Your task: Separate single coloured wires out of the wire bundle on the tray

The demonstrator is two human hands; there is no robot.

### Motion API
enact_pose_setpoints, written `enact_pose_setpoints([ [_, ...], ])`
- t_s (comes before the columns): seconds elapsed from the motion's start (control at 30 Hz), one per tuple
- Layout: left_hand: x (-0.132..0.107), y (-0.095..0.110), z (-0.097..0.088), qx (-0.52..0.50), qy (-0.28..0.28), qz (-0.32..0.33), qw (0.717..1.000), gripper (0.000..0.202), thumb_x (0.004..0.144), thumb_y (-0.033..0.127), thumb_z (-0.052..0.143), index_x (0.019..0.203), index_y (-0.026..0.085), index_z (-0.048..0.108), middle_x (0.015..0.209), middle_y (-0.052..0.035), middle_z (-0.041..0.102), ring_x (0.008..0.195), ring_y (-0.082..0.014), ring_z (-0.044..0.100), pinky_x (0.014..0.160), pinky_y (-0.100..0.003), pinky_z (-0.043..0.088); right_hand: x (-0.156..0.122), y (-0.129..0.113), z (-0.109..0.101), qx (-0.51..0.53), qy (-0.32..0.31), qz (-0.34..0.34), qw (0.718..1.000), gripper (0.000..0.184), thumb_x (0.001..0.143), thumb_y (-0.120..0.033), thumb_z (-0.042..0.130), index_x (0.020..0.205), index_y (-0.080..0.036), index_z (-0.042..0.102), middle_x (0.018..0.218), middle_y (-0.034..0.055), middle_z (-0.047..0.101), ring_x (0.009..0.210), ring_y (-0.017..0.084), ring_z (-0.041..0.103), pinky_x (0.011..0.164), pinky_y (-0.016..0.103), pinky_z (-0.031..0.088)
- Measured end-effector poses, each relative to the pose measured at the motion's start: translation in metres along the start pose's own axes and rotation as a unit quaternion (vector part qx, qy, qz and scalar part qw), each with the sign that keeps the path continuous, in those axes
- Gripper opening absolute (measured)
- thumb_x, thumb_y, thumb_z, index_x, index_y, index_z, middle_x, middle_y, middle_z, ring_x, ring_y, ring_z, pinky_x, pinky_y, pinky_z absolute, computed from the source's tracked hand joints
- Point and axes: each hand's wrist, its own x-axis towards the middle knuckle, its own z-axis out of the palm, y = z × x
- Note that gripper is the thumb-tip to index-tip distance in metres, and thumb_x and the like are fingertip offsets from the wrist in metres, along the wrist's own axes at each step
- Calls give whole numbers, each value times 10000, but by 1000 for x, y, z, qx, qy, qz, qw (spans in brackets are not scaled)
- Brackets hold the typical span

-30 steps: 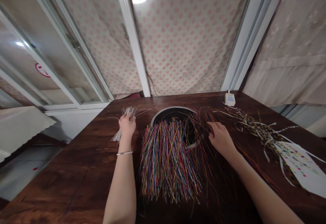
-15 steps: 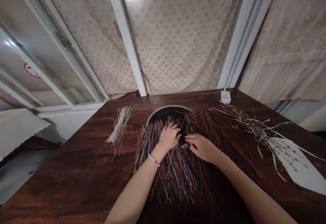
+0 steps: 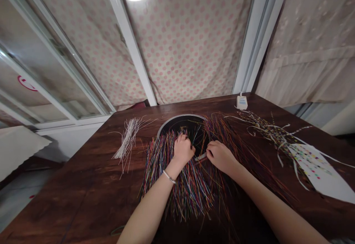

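Where the multicoloured strands (image 3: 180, 185) are heaped over the round metal basin (image 3: 177, 117), most of its near rim is hidden, and what lies in its dark inside cannot be made out; both forearms are cut off by the lower edge. The left hand (image 3: 183, 149) is curled nearly closed on top of the heap, its fingertips buried among the strands; whether any strand is pinched cannot be told. The right hand (image 3: 220, 157) is curled likewise, knuckles up, just beside the left, its fingertips set at a pale sliver of rim; whether anything is held cannot be told either. The strands are spread on the dark wooden table (image 3: 83, 185), fanned out with their long axes running from the basin toward the person; a white bundle (image 3: 127, 140) is laid well apart to the left, along a similar line.
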Motion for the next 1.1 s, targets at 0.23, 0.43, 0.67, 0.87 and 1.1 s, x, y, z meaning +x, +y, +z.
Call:
enact_pose_setpoints([
  [0.23,5,-8,7,-100,36,-26,994,28,608,191,619,604,178,643,1057,-104,575,1104,-263,448,944,-373,328,3,1,10,120,55,14,991,220,783,-149,445,884,-162,641,873,81,630,872,195,553,819,331,420],
  [0.43,11,-7,8,-236,72,21,969,63,671,192,604,665,191,668,1050,-68,614,1075,-210,501,974,-369,305,11,0,14,457,58,90,883,265,762,-234,512,1002,-187,615,942,73,665,823,174,624,718,307,496],
  [0.67,9,4,1,-310,43,105,944,102,757,246,585,729,189,665,1116,-62,603,1097,-201,497,986,-371,286,11,-3,4,570,69,168,801,285,718,-388,588,893,-178,666,823,64,688,738,176,638,629,284,489],
  [0.87,5,10,-3,-322,27,121,939,98,766,252,587,739,189,657,1132,-66,597,1117,-207,482,1003,-386,254,11,1,4,536,141,162,816,212,655,-358,653,729,-162,689,728,50,677,703,176,610,692,307,466],
  [1.1,5,11,-4,-321,32,113,940,61,743,198,593,708,182,639,1116,-69,604,1087,-204,505,1009,-403,240,10,0,5,552,131,161,807,204,653,-352,656,743,-173,697,753,53,685,725,182,614,711,314,469],
])
